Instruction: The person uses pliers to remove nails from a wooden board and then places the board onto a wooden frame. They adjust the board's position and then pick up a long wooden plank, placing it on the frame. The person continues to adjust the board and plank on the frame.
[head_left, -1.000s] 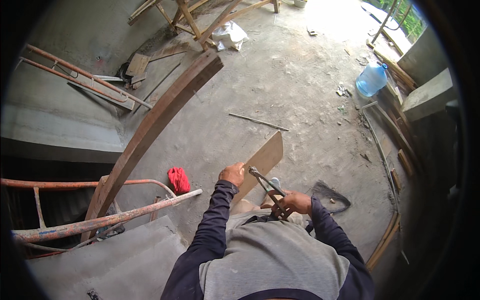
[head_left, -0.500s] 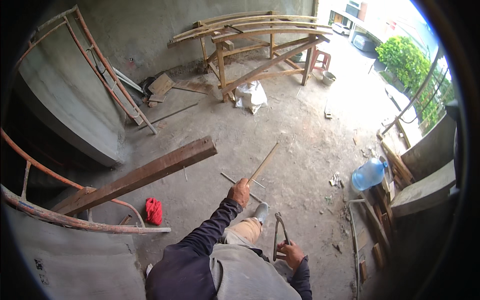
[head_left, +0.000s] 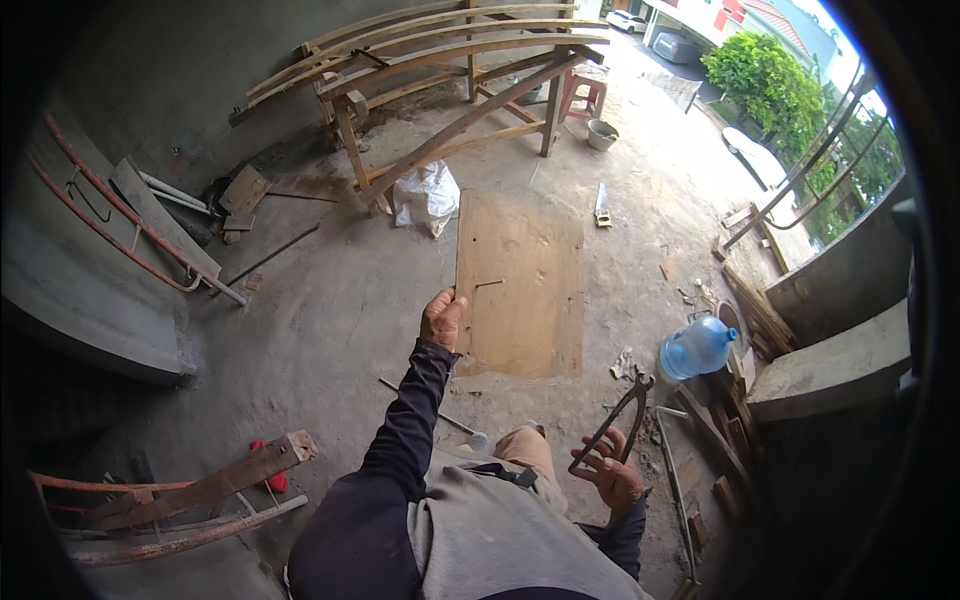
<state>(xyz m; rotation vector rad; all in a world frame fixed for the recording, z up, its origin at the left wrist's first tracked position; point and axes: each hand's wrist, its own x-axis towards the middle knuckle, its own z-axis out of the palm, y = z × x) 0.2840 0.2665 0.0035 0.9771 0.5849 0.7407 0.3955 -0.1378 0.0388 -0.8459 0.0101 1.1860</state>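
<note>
My left hand (head_left: 442, 320) pinches the left edge of a rectangular plywood board (head_left: 525, 330), whose flat face is turned up toward me. A nail (head_left: 490, 284) sticks out of that face, not far from my fingers, and a few small dark holes mark the wood. Lower on the right, my right hand (head_left: 612, 480) holds a pair of dark metal pincers (head_left: 641, 384) by the handles. Their head points up and away, clear of the board, and the handles are spread apart.
A curved timber frame (head_left: 455, 150) stands against the far wall, with a white sack (head_left: 427, 197) beside it. A handsaw (head_left: 602, 208) lies on the concrete floor. To the right are a blue water jug (head_left: 697, 348) and scrap timber (head_left: 725, 425). Orange metal scaffolding (head_left: 150, 240) stands left.
The board has turned from edge-on to face-up, and my left hand has moved up and left with it. The pincers have risen to the right. The whole view has shifted.
</note>
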